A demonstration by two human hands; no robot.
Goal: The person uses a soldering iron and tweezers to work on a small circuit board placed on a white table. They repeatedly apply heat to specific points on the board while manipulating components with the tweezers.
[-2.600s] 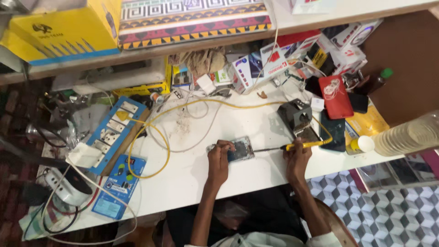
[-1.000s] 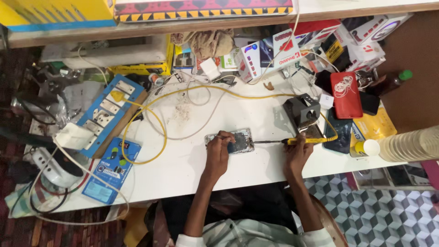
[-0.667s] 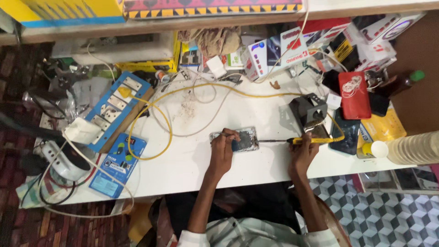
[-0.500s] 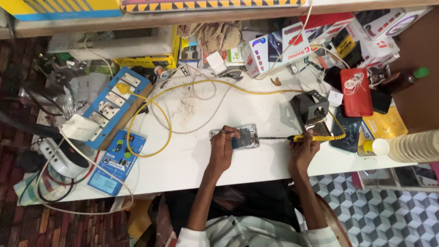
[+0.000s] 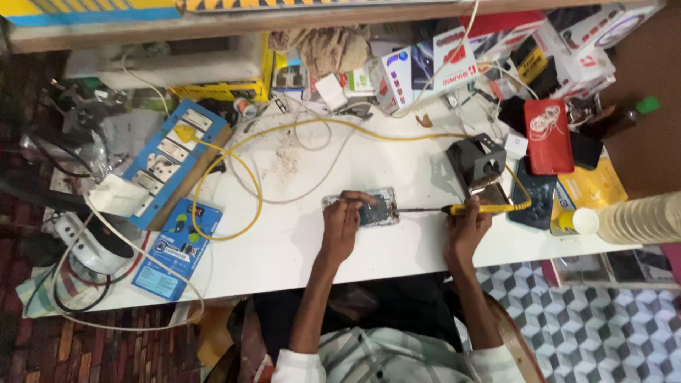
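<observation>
The opened phone (image 5: 369,209) lies flat near the middle of the white bench (image 5: 305,241). Your left hand (image 5: 342,225) presses down on its left end, fingers together. Your right hand (image 5: 467,230) is closed around the yellow soldering iron (image 5: 454,210), tip at the phone's right edge. Keep the phone pinned and the yellow cable (image 5: 234,170) slack.

Your head has leaned a little more over the bench, so the white table (image 5: 298,241) sits lower and the top shelf is almost out of view. Your left hand (image 5: 340,227) has crept slightly further onto the opened phone (image 5: 372,211).
</observation>
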